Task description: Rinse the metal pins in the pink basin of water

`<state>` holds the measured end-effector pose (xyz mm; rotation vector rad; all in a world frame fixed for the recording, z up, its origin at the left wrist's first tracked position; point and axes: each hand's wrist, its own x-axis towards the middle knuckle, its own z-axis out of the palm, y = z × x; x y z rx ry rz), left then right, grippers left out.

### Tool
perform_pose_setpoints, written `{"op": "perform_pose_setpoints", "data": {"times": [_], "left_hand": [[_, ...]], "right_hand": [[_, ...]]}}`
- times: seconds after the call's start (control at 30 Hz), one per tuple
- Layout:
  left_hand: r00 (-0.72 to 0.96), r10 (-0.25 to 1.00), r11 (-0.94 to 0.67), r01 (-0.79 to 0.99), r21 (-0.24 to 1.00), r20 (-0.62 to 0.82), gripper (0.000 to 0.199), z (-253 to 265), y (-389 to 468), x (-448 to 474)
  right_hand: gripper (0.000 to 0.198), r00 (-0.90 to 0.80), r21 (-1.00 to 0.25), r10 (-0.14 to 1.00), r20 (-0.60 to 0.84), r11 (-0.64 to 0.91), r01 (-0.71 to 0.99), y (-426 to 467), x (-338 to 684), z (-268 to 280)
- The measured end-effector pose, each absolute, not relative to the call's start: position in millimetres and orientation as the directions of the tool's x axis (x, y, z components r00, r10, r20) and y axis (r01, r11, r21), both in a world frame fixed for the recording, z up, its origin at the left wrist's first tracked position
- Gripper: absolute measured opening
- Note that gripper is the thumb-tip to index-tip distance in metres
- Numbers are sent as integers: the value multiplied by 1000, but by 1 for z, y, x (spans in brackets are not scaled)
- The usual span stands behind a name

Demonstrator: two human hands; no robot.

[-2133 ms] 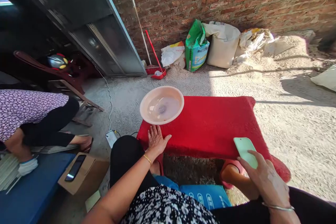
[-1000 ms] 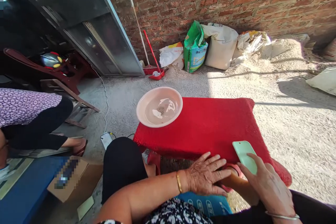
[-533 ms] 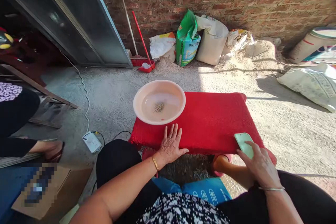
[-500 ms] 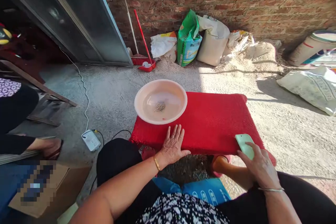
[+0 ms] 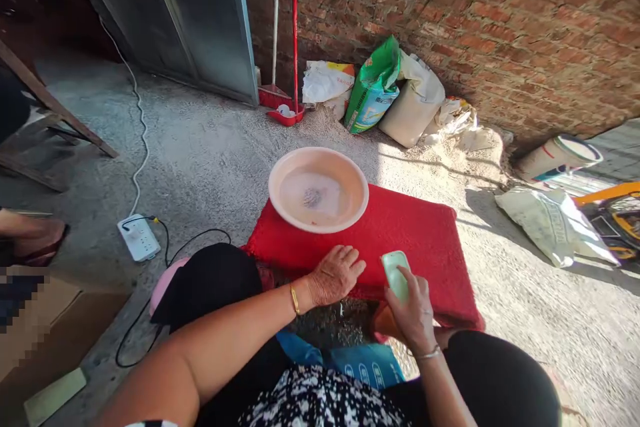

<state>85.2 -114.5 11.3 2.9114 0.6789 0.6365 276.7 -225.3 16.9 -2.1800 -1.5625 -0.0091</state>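
1. The largest thing is the low bench covered with red cloth, which stands in front of the person's knees.
2. On its far left part is the pink basin, with liquid inside, just beyond the left hand.
3. The left hand is over the near edge of the bench, back upward, with fingers unfolded and slightly bent; its palm is hidden.
4. The right hand is gripping, thumb on one side and fingers on the other.
5. The pale green flat piece is in this grip, tilted, to the right of the left hand and apart from it.
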Motion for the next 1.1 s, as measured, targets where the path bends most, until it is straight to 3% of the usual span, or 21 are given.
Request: {"op": "perform_pose_setpoints", "data": {"times": [0.07, 0.2, 0.3, 0.4, 0.47, 0.53, 0.67, 0.73, 0.83, 0.93, 1.0, 1.1], "left_hand": [[744, 582, -813, 537, 224, 328, 32, 6, -101, 81], [725, 624, -781, 593, 198, 290, 41, -7, -91, 79], [736, 618, -786, 587, 192, 277, 45, -13, -87, 80], [751, 603, -797, 571, 194, 268, 47, -14, -81, 83], [756, 596, -803, 564, 193, 271, 47, -14, -78, 84], [758, 589, -808, 562, 179, 280, 47, -13, -76, 84], [765, 564, -822, 556, 125, 309, 47, -15, -73, 84], [770, 551, -829, 548, 110, 321, 47, -18, -71, 84], [777, 537, -838, 535, 104, 329, 48, -20, -69, 84], [774, 542, -836, 536, 117, 328, 47, -21, -68, 85], [769, 549, -833, 536, 135, 328, 46, -21, -67, 85], [761, 552, -831, 535, 152, 340, 46, -22, -67, 85]], "right_hand": [[42, 244, -369, 956, 164, -169, 914, -215, 247, 12], [43, 173, -304, 982, 80, -142, 942, -209, 236, 7], [43, 358, -246, 933, 50, -336, 909, -222, 274, 13], [45, 607, -177, 793, 48, -591, 787, -240, 320, 22], [46, 695, -176, 714, 89, -675, 716, -248, 336, 24], [45, 661, -236, 738, 137, -623, 745, -250, 331, 21], [43, 380, -323, 909, 172, -313, 893, -245, 297, 5], [43, 363, -323, 917, 165, -298, 898, -246, 297, -1], [42, 565, -310, 813, 140, -506, 805, -261, 335, 1], [45, 807, -264, 585, 88, -767, 585, -281, 380, 11], [47, 853, -265, 514, 89, -814, 517, -286, 391, 18], [45, 701, -290, 701, 132, -648, 704, -281, 373, 21]]}}
